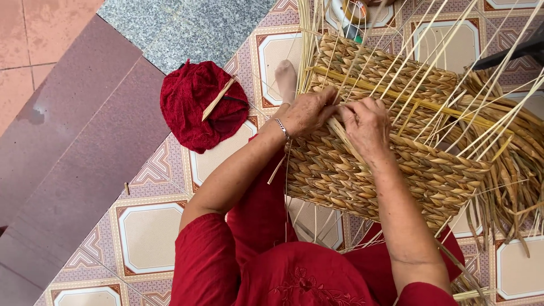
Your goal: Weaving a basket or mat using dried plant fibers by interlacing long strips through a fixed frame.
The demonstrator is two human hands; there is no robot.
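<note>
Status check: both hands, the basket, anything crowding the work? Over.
Left hand and right hand both pinching straw on the woven basket. Loose stalks fan off its far side. Red cloth lies apart on the floor.

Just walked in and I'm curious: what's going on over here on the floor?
A person in red clothes sits on the patterned tile floor, working on a large woven straw basket that lies in front of them. The left hand and right hand are close together at the basket's upper edge, pinching a flat straw strand between the thin upright stakes. Loose straw ends fan out to the right. A bunched red cloth with a stick on it lies on the tiles to the left.
</note>
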